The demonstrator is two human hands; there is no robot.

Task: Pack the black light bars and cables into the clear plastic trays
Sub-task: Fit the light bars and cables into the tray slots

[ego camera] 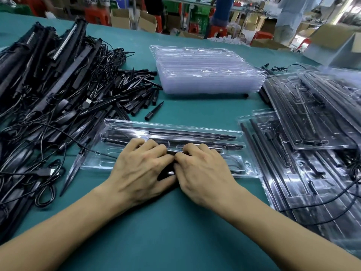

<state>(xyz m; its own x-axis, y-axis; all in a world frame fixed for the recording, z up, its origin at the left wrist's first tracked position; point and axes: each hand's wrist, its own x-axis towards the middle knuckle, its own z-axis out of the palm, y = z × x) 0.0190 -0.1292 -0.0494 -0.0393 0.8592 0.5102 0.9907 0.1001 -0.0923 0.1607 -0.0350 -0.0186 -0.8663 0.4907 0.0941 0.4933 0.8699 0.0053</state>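
The left hand [140, 169] and right hand [203, 169] meet, thumbs touching, fingers curled down on a dark cable [166, 174] in the clear moulded tray [248, 169]. Whether they grip it I cannot tell. Slim black bars [195, 133] lie in the tray's far slots. Right are glossy filled trays [312, 133], behind is an empty stack [205, 75], and left is a tangled pile [48, 85] with tapered spikes [136, 89], all on green cloth [175, 231].

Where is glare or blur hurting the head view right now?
Head view: glare streaks on the front clear tray and the packed trays at right wash out their slots; the dark item pinched by left hand and right hand sits in shadow; background people are motion-blurred; wide-angle distortion bends the picture's edges.
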